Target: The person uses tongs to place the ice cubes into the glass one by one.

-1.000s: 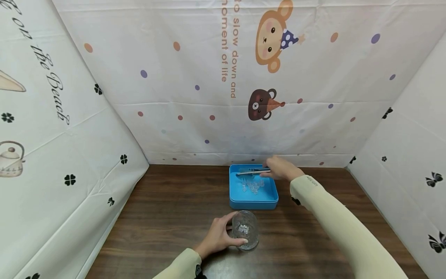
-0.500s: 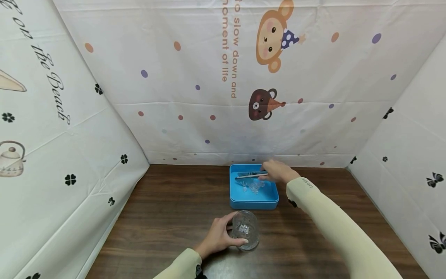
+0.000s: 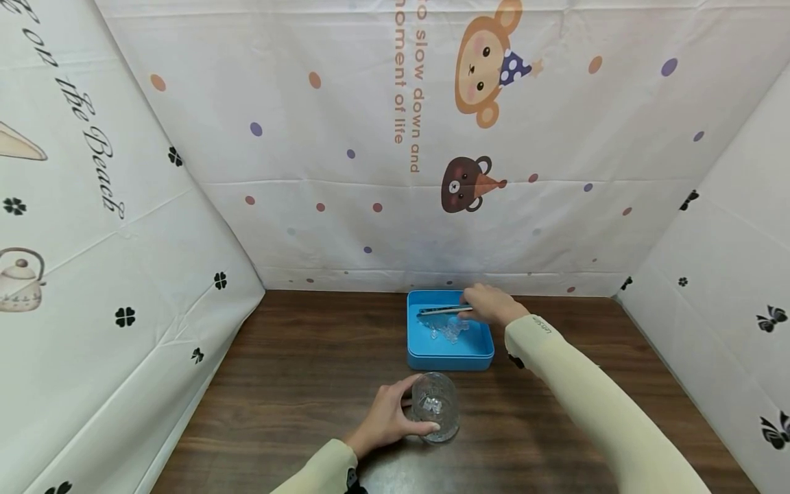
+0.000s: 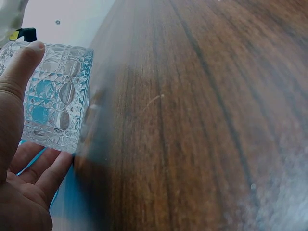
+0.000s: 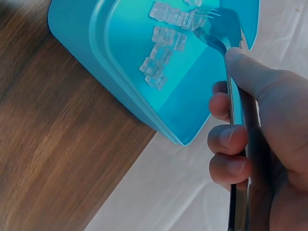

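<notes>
Blue tray sits near the back edge of the worktop, clear cubes in it. From my remote seat, right hand has fingers wrapped round metal tongs reaching into the tray; left hand has fingers and thumb clamped on a glass just off its front wall. I've got decent width either side.
</notes>
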